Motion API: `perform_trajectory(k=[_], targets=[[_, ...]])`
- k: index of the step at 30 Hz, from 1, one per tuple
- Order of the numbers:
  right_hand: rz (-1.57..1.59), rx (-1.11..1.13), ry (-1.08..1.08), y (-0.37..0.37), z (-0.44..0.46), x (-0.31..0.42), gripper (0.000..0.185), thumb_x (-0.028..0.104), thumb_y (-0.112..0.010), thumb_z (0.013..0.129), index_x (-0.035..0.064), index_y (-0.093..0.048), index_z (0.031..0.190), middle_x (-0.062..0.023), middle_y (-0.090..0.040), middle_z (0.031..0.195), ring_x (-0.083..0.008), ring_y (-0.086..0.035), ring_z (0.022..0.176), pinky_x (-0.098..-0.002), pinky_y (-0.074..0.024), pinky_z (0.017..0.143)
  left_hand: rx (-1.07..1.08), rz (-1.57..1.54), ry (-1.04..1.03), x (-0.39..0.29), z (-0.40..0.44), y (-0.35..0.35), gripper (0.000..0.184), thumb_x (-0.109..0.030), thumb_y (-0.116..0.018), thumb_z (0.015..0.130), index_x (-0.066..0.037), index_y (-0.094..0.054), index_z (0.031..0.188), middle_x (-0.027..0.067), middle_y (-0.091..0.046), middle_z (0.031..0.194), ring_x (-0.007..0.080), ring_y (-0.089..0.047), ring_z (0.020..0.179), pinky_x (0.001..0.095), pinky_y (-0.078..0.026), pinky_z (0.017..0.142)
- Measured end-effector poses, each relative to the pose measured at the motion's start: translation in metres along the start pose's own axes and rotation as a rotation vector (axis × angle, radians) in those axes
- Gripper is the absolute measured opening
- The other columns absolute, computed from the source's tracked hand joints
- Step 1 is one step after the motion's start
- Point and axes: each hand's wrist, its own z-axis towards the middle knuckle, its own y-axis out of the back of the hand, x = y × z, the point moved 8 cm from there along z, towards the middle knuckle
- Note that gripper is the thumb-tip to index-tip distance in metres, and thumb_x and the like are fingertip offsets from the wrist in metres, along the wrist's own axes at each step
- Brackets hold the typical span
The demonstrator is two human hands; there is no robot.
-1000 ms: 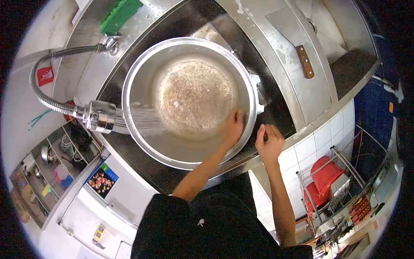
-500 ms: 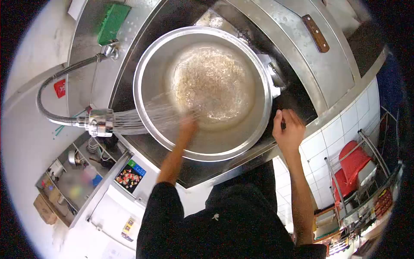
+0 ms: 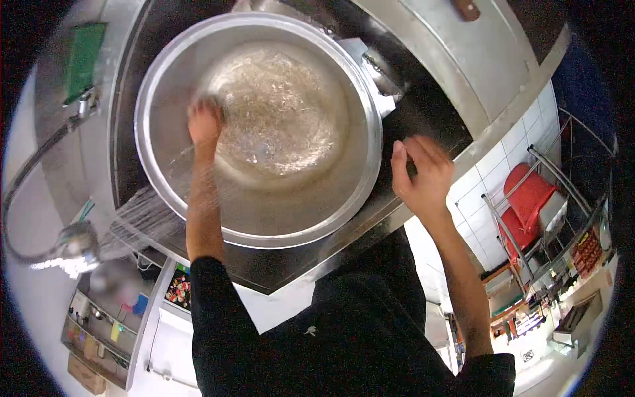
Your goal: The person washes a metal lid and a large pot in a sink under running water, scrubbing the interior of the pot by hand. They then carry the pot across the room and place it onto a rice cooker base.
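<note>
A large round metal pot (image 3: 311, 215), wide open at the top, stands in the dark sink basin (image 3: 433, 109) with shallow, rippling water (image 3: 278, 106) in its bottom. Inside it, my left hand (image 3: 205, 122) presses at the left inner wall, fingers curled and blurred over a small dark grey thing I cannot make out. Spray from a chrome shower-type faucet head (image 3: 78, 246) crosses the pot's lower left rim and my left forearm. My right hand (image 3: 423, 173) hovers beside the pot's right rim, thumb and fingers apart, with nothing visible between them.
A green pad (image 3: 84, 59) lies at the upper left by the faucet's hose (image 3: 30, 162). A wooden-handled tool (image 3: 467, 9) rests on the steel counter (image 3: 476, 66). Red chairs (image 3: 529, 188) stand lower right, beyond the white tiles. Shelves (image 3: 109, 331) hold items lower left.
My left hand has moved left and up, from the pot's lower middle to its left wall. The right hand's fingers have opened. The view has shifted, so the pot sits further left.
</note>
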Motion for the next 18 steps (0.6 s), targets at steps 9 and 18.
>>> perform_trajectory(k=[9, 18], targets=[[0.019, -0.02, 0.028, 0.007, 0.0, 0.005, 0.016, 0.014, -0.058, 0.081, 0.0025, -0.057, 0.07, -0.0117, -0.059, 0.07, -0.0285, -0.06, 0.064, -0.0378, -0.0481, 0.057, 0.362, -1.371, 0.319, -0.27, -0.148, 0.151, 0.025, -0.011, -0.056, 0.085, -0.003, -0.058, 0.108, 0.0195, -0.06, 0.103, 0.032, -0.059, 0.093, 0.0397, -0.045, 0.083], [0.024, -0.003, 0.0, 0.009, -0.004, -0.002, 0.016, 0.016, -0.057, 0.082, 0.004, -0.059, 0.071, -0.0128, -0.059, 0.07, -0.0302, -0.06, 0.064, -0.04, -0.0491, 0.058, 0.46, -1.262, 0.143, -0.238, -0.178, 0.186, 0.043, -0.022, -0.058, 0.087, -0.003, -0.051, 0.125, 0.021, -0.053, 0.124, 0.0345, -0.052, 0.114, 0.0396, -0.039, 0.097]])
